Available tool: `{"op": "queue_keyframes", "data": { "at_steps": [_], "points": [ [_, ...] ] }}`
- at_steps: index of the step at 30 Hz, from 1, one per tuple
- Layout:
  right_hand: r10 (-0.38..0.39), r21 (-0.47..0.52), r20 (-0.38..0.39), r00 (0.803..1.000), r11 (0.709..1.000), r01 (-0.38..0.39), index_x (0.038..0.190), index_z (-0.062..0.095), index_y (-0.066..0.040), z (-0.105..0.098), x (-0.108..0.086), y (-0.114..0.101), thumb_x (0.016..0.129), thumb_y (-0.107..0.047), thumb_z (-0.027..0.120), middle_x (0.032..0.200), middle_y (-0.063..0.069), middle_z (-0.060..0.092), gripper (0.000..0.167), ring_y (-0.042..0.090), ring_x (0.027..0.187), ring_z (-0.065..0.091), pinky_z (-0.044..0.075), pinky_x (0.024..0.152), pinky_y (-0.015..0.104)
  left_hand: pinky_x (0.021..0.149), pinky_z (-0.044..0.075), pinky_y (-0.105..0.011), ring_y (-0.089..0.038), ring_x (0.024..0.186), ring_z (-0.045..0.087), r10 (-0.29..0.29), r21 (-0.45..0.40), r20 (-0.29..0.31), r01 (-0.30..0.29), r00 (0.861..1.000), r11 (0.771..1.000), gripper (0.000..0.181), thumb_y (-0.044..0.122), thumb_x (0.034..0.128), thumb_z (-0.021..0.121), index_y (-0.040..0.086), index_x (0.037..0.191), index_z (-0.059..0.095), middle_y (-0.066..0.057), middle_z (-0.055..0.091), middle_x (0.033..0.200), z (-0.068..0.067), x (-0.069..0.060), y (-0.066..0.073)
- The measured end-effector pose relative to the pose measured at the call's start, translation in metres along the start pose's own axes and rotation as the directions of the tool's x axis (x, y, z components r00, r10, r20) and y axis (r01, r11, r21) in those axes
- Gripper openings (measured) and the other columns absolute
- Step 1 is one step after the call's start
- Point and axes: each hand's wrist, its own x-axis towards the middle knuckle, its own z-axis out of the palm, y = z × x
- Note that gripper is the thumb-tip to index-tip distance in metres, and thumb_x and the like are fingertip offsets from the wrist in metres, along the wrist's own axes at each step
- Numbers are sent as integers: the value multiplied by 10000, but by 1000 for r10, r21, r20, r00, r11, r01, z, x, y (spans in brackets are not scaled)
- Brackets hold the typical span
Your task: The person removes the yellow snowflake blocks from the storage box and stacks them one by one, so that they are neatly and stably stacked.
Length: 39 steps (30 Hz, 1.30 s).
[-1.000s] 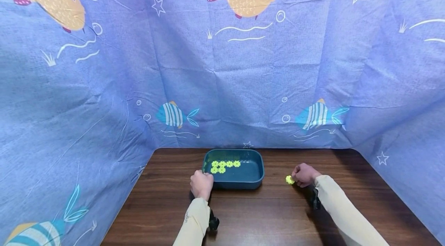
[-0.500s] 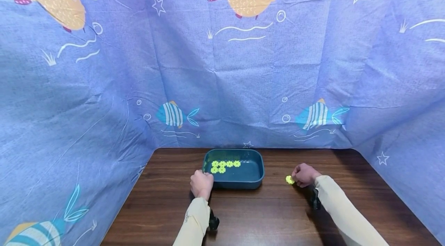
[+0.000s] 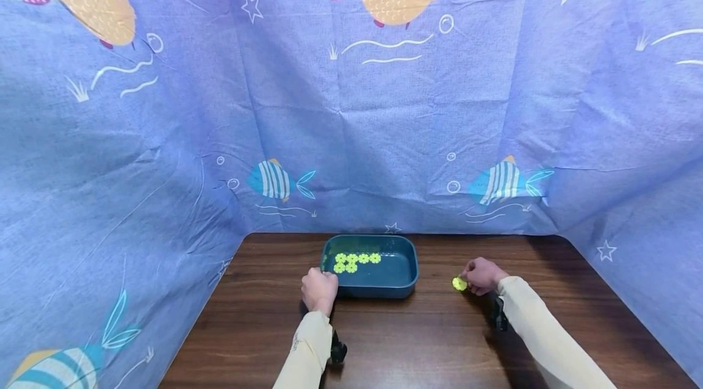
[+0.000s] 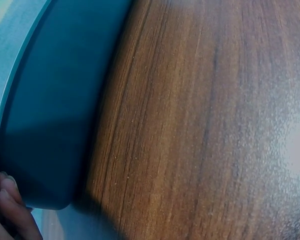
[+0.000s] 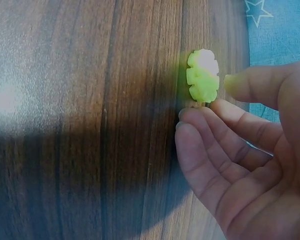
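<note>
A dark teal rectangular tray (image 3: 384, 292) stands at the back middle of the table, with several yellow-green flower-shaped plastic pieces (image 3: 351, 259) in its left half. My left hand (image 3: 320, 290) grips the tray's front left corner; its fingertips (image 4: 11, 192) show against the outer wall in the left wrist view, and most of that hand is out of the picture. To the right of the tray, my right hand (image 3: 483, 276) is at a single flower-shaped piece (image 5: 204, 76). The right wrist view shows a small gap between the thumb (image 5: 260, 87) and this piece, with the other fingers loosely bent beside it.
The brown wood-grain table (image 3: 395, 340) carries the tray and the single piece. A blue curtain with printed fish (image 3: 395, 132) closes off the back and both sides. Dark wrist devices (image 3: 337, 350) hang under the cream sleeves.
The single piece looks slightly flatter in the head view, and the right fingers over it have shifted a little. My left hand and the tray stay in place.
</note>
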Motion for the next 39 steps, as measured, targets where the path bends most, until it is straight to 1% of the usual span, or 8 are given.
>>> {"op": "queue_keyframes", "data": {
  "at_steps": [9, 14, 19, 26, 28, 32, 36, 39],
  "points": [
    [14, -52, -15, 1000, 999, -15, 897, 590, 5, 1, 4, 1, 970, -112, 576, 720, 80, 598, 139, 164, 634, 620, 570, 601, 310, 647, 529, -544, -385, 709, 663, -6, 8, -4, 6, 1000, 1000, 183, 123, 860, 592, -2, 745, 662, -211, 696, 782, 1, 0, 0],
    [-21, -236, -107, 994, 972, -5, 960, 585, 65, 0, 12, -3, 975, -195, 581, 799, 176, 633, 261, 253, 695, 645, 566, 628, 372, 649, 531, -545, -392, 716, 667, -6, 8, -1, 6, 1000, 1000, 181, 119, 863, 596, -8, 755, 668, -216, 697, 787, 1, 0, 1],
    [-151, -383, -234, 960, 922, 52, 1046, 571, 105, 4, 22, -29, 955, -259, 584, 959, 290, 653, 376, 380, 859, 650, 531, 746, 491, 644, 529, -548, -396, 712, 666, -9, 15, -16, 9, 1000, 1000, 183, 115, 854, 598, -7, 729, 656, -219, 692, 773, 0, 0, 2],
    [-298, -398, -304, 905, 903, 163, 851, 556, -62, 24, 37, -92, 908, -210, 600, 765, 106, 593, 165, 258, 706, 571, 468, 636, 407, 607, 523, -541, -388, 694, 658, -21, 18, -5, 21, 1000, 1000, 180, 115, 841, 604, 9, 702, 641, -212, 687, 763, 1, -2, 4],
    [-358, -422, -286, 889, 880, 218, 852, 576, -74, 36, 43, -107, 890, -178, 607, 759, 82, 598, 115, 237, 702, 571, 472, 637, 388, 593, 518, -533, -372, 673, 647, -28, 16, 0, 28, 1000, 999, 186, 118, 845, 602, 17, 690, 628, -201, 676, 745, 1, -2, 4],
    [-448, -473, -144, 882, 814, 336, 929, 663, -54, 67, 51, -130, 881, -112, 616, 843, 78, 675, 88, 227, 789, 642, 536, 724, 395, 578, 508, -524, -356, 644, 631, -30, 16, -3, 30, 1000, 999, 200, 119, 846, 596, 30, 667, 609, -184, 662, 717, 0, -1, 3],
    [-415, -499, 24, 910, 783, 370, 1094, 717, 9, 98, 51, -146, 936, -83, 573, 1078, 155, 730, 232, 299, 1046, 691, 547, 917, 451, 565, 501, -522, -349, 627, 626, -14, 23, -9, 14, 1000, 1000, 198, 111, 838, 592, 28, 660, 603, -182, 655, 701, 0, -1, 1],
    [-349, -490, 110, 930, 795, 357, 1234, 676, 38, 113, 52, -151, 968, -82, 527, 1248, 202, 683, 327, 351, 1216, 630, 500, 1018, 485, 553, 495, -510, -332, 610, 613, -9, 19, -11, 10, 1000, 1000, 201, 107, 837, 588, 29, 652, 595, -171, 639, 678, 0, -1, 2]
  ]
}}
